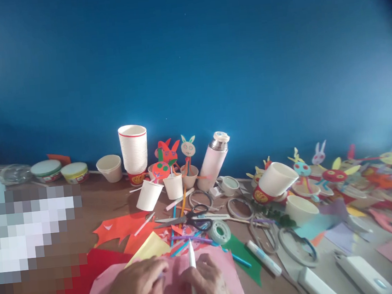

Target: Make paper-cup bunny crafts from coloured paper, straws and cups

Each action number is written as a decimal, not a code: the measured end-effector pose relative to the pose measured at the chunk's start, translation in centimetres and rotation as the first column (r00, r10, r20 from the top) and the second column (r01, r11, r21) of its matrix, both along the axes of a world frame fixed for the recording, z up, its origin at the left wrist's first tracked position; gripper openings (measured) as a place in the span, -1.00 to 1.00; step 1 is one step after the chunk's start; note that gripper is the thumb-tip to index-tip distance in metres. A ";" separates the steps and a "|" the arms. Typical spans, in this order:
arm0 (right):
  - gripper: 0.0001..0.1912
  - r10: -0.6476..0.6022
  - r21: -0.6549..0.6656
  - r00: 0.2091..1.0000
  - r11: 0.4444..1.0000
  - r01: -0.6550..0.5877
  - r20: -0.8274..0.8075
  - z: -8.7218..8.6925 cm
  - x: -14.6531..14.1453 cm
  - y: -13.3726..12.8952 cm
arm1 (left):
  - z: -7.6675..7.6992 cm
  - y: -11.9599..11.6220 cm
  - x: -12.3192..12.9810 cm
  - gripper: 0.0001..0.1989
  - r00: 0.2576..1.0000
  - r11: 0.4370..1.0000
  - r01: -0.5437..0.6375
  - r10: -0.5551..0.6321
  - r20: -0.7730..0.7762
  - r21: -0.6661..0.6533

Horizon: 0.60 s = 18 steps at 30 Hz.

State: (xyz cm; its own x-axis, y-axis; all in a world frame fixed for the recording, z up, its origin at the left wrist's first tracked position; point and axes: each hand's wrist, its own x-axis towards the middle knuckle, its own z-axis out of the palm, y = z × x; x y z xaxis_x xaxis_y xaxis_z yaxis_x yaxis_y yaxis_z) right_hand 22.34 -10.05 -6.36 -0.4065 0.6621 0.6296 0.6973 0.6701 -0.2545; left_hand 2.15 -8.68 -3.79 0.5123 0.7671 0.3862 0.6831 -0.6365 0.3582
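A sheet of pink paper [176, 283] lies in front of me, partly under both hands. My left hand [136, 282] rests on its left side, fingers curled in and closed; a small purplish bit shows by the fingertips, too little to name. My right hand [211, 282] is closed round a slim white pen [192, 263], whose pointed end faces away from me. Yellow paper [150, 247] and red paper [101, 267] lie partly under the pink sheet. Just beyond are black-handled scissors [198, 218] and a tape roll [220, 232].
A stack of paper cups [134, 150] and a leaning pink thermos [213, 161] stand by the blue wall [188, 64]. Animal-faced paper puppets [188, 148] stand in cups. To the right lie a glue stick [264, 258], tape rings [298, 246] and coloured scraps.
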 end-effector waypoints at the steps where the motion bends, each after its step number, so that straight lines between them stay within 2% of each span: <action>1: -0.63 0.000 0.005 1.000 1.000 0.000 -0.030 0.0 0.0 0.0 | -0.2 0.5 -0.1 -0.76 0.999 0.999 -0.011 0.013 0.036 -0.035; 4: -0.54 -0.038 0.016 0.990 0.999 0.041 -0.136 -0.9 -0.4 0.2 | -0.4 1.6 -0.5 -0.80 0.994 0.994 -0.052 0.062 0.094 -0.096; 10: -0.59 -0.078 0.001 0.981 0.997 0.079 -0.178 -2.7 -0.8 0.3 | -0.8 2.3 -0.7 -0.83 0.998 0.990 0.005 0.004 0.060 -0.138; 13: -0.64 -0.091 -0.018 0.982 0.996 0.090 -0.165 -2.6 -0.8 0.2 | -1.2 2.6 -0.6 -0.80 1.000 0.986 -0.001 -0.001 -0.009 -0.164; 18: -0.62 -0.012 -0.045 0.982 0.999 0.004 -0.187 -1.7 -0.6 0.0 | -1.1 3.0 -0.6 -0.78 0.988 0.976 0.045 -0.075 -0.135 -0.213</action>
